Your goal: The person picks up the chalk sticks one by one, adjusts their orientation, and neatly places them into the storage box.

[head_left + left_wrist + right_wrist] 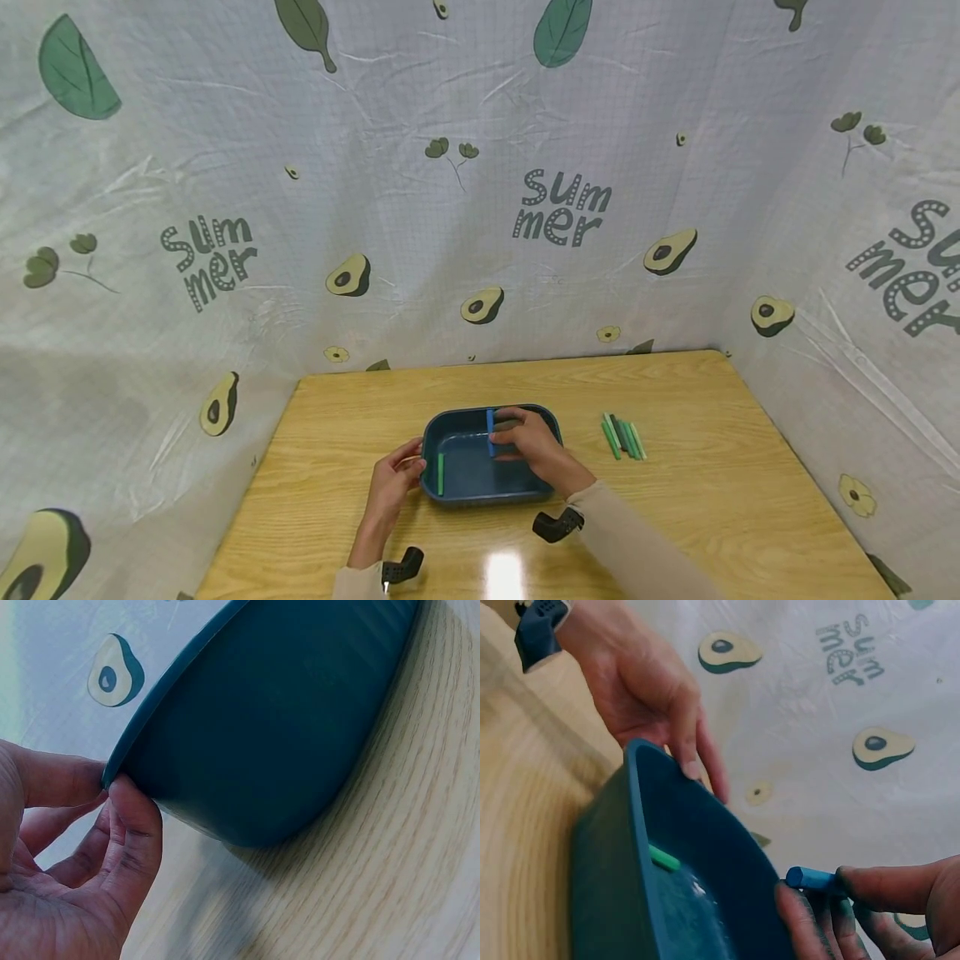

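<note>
A dark blue-green plastic tub (491, 498) stands on the table, wide and open at the top. My left hand (390, 487) is at its left end, and in the left wrist view thumb and fingers pinch the rim (133, 742). Over the tub, my right hand (536, 446) holds a slim blue stick (814, 880) between thumb and fingers. From the head view this stick points away from me, across the far half of the tub. Inside, a green stick (441, 474) lies along the left side, partly hidden by the wall in the right wrist view.
Right of the tub, several green sticks (624, 437), light and dark, lie side by side on the wooden table (712, 500). A white printed sheet (420, 225) hangs behind the table and along both sides. Each wrist wears a black camera mount (557, 525).
</note>
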Demonstrator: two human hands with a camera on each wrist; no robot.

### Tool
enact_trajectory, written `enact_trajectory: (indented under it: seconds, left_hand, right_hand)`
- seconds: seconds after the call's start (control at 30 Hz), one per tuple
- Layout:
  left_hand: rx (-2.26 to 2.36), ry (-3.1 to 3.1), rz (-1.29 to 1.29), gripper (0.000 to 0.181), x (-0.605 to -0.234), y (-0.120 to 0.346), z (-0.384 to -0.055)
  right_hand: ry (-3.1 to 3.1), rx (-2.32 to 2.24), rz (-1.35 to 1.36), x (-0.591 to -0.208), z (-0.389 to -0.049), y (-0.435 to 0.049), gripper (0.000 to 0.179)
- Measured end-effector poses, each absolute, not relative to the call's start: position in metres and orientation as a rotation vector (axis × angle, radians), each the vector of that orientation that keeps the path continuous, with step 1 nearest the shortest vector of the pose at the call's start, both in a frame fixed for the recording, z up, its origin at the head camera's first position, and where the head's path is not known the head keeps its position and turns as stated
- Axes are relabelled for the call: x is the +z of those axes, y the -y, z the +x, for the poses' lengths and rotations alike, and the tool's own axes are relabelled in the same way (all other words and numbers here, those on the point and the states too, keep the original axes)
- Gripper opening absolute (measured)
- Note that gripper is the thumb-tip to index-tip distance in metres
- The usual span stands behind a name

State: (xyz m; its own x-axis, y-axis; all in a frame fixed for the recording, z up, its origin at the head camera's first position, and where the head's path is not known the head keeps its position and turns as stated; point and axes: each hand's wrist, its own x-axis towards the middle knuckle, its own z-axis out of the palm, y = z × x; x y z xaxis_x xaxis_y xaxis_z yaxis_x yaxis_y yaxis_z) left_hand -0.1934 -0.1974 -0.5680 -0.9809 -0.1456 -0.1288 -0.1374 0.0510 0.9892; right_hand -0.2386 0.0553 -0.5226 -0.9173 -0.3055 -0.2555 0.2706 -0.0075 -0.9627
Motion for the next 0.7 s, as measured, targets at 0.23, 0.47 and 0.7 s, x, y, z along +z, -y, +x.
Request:
enact_trajectory:
  seconds: [0.23,0.47,0.7]
  left_hand:
    - [-2.156,2.268,0.313,0.044,-0.566,0.196,-0.193]
    - [-2.164,2.268,0.321,0.044,-0.566,0.196,-0.194]
    - [-2.161,2.273,0.32,0.044,-0.566,0.196,-0.192]
  right_hand:
    - [-1.837,-1.955,-0.01,-0.534,-0.244,-0.041,0.057]
    - [-1.828,-1.925,0.026,-0.544,-0.248,-0.024,0.054]
    - [-1.841,-1.909,0.091,-0.555,-0.248,-0.011,0.055]
